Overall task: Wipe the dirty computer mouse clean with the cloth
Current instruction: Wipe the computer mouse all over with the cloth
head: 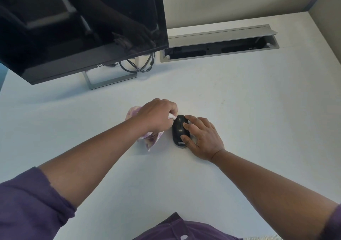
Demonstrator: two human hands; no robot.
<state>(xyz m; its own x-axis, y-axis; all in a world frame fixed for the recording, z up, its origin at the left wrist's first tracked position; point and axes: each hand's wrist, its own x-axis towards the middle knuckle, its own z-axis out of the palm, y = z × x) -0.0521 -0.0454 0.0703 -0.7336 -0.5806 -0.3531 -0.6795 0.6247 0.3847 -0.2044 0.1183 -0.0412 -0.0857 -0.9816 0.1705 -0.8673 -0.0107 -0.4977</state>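
Observation:
A black computer mouse (178, 129) lies on the white desk (239, 110) in the middle of the view, its labelled rear end towards me. My right hand (203, 138) rests on the mouse's right side, with fingers on its top and thumb near its rear. My left hand (156, 116) is closed on a bunched white and pale purple cloth (151, 140). A white corner of the cloth pokes out at the fingertips and touches the mouse's front left edge. Most of the cloth hangs under and behind the left hand.
A dark monitor (73, 27) on a grey stand (110, 79) fills the far left, with black cables (136, 66) looped behind it. An open grey cable tray (219, 44) is sunk into the desk at the back right. A partition wall closes the far side.

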